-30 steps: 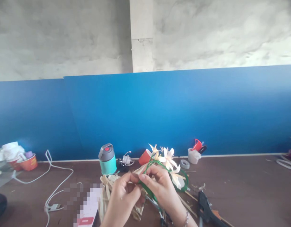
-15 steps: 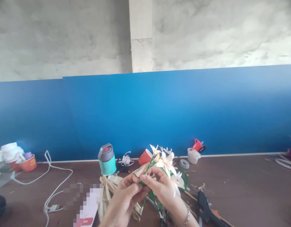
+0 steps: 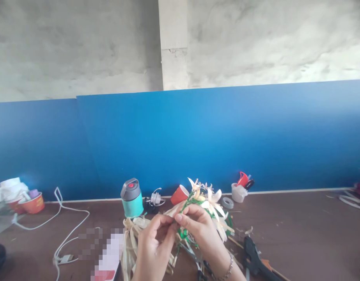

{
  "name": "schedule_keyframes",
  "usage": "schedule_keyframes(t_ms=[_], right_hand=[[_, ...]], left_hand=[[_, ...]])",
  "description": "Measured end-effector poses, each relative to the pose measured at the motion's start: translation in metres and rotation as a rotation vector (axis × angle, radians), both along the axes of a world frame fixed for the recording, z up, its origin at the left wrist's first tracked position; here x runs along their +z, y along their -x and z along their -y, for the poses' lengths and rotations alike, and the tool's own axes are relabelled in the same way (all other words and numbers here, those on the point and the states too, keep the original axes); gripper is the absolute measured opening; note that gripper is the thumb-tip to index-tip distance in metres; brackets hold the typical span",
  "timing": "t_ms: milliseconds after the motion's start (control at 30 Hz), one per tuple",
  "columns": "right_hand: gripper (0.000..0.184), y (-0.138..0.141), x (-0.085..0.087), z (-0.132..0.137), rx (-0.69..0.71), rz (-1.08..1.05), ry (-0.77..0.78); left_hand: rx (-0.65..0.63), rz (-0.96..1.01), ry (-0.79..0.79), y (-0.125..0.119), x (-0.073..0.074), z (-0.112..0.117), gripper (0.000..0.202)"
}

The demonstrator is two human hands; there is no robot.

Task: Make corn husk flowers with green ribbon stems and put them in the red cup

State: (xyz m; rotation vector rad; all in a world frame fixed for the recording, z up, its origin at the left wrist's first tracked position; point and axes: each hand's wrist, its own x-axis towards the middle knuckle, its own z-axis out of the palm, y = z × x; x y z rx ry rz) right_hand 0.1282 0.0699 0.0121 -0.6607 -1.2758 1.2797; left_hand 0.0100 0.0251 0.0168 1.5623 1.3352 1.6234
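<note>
My left hand point(image 3: 153, 246) and my right hand point(image 3: 197, 228) meet low in the middle of the view, fingertips pinched together on the green-wrapped stem point(image 3: 184, 234) of a spray of cream craft flowers point(image 3: 210, 199). The flowers rise just above and to the right of my right hand. A bundle of dried husk strips point(image 3: 130, 242) lies under my left hand on the brown table point(image 3: 299, 230). A bracelet shows on my right wrist.
A teal flask point(image 3: 131, 198), a charger point(image 3: 155, 198), a tipped red cup point(image 3: 179, 194), a tape roll point(image 3: 228, 202) and a white cup point(image 3: 238, 192) stand along the blue wall. A white cable point(image 3: 65, 230) and red bowls point(image 3: 33, 202) lie left; a black glue gun point(image 3: 254, 257) lies right.
My hands have kept twisting the stem; the flower spray has turned slightly and my left fingers have shifted along the stem. The view has drifted a little.
</note>
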Motion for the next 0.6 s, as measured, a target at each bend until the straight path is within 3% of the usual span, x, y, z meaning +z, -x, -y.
schedule_keyframes(t_ms=[133, 333, 467, 600], right_hand=[[0.027, 0.002, 0.002, 0.001, 0.114, -0.106, 0.131], [0.026, 0.006, -0.004, 0.000, 0.026, -0.049, 0.153], [0.025, 0.011, -0.007, 0.001, -0.024, -0.079, 0.121], [0.023, 0.010, -0.005, 0.000, -0.039, -0.051, 0.073]], left_hand=[[0.048, -0.120, -0.026, 0.004, -0.003, -0.001, 0.013], [0.216, -0.324, -0.215, 0.005, -0.020, -0.002, 0.007], [0.278, -0.421, -0.325, 0.007, -0.023, -0.004, 0.010], [0.194, -0.344, -0.244, 0.009, -0.014, -0.004, 0.007]])
